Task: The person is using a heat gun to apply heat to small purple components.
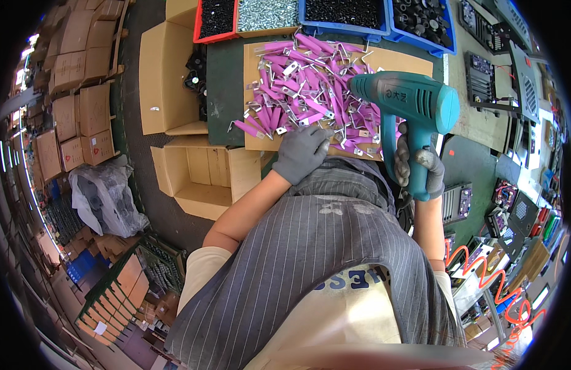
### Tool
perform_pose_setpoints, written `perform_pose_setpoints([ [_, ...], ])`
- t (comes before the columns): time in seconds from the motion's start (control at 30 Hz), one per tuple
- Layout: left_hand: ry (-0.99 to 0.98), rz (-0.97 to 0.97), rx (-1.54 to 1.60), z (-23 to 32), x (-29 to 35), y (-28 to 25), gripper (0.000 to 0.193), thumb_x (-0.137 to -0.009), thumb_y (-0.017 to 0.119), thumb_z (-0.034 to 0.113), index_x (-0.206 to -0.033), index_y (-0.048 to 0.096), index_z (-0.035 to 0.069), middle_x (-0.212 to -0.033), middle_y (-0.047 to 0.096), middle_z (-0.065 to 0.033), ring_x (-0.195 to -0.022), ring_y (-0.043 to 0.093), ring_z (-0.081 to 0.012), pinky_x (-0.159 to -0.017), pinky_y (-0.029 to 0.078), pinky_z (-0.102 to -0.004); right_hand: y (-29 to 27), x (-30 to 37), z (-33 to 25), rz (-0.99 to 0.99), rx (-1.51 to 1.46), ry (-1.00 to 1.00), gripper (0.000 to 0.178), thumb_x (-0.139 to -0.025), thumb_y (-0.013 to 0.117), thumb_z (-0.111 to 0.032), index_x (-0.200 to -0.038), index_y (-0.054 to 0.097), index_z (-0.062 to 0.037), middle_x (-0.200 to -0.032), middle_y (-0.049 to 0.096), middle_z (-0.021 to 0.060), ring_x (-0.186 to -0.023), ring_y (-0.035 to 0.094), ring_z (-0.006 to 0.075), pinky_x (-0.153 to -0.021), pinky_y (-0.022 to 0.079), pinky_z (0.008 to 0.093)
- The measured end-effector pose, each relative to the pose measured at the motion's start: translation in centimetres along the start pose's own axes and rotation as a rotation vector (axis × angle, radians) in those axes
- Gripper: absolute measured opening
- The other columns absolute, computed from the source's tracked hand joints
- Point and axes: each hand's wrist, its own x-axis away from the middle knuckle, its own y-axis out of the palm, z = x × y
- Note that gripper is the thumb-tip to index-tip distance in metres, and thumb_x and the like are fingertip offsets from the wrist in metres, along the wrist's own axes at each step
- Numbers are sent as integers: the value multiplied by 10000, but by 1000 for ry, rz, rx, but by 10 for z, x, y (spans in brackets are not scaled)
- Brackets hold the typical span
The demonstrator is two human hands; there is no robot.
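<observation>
My right hand [428, 161], in a grey glove, is wrapped round the handle of a teal heat gun [415, 98]. The gun's nozzle points left, over a pile of metal terminal pieces in pink-purple sleeves [310, 80]. These lie heaped on a flat cardboard sheet [409, 60]. At the sheet's near edge my left hand [302, 151], also gloved in grey, lies palm down against the closest pieces. Its fingers reach to the right and seem to hold nothing; their undersides are hidden.
Behind the pile stand a red bin [217, 38] and blue bins [353, 29] of small screws and black parts. Open cardboard boxes [168, 80] sit to the left. Metal housings with circuit boards [483, 80] line the right bench. An orange coiled hose [483, 271] hangs at lower right.
</observation>
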Motion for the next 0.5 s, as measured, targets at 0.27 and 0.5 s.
perform_pose_setpoints([
  [0.27, -2, 34, -4, -4, 4, -4, 206, -843, 593, 204, -1029, 667, 153, -884, 639, -84, -800, 619, -277, -688, 497, -407, 9, -8, 2, -23, -5, -9, 702, -680, 714, -252, -1249, 407, 21, -745, 524, 76, -483, 522, 148, -393, 448, 249],
  [0.5, -8, 18, 28, -5, 4, -6, 205, -839, 595, 198, -1022, 663, 136, -861, 639, -95, -801, 618, -283, -680, 491, -412, 14, -1, 2, 23, 22, -4, 705, -681, 710, -243, -1250, 406, 43, -754, 539, 86, -479, 535, 155, -389, 463, 251],
])
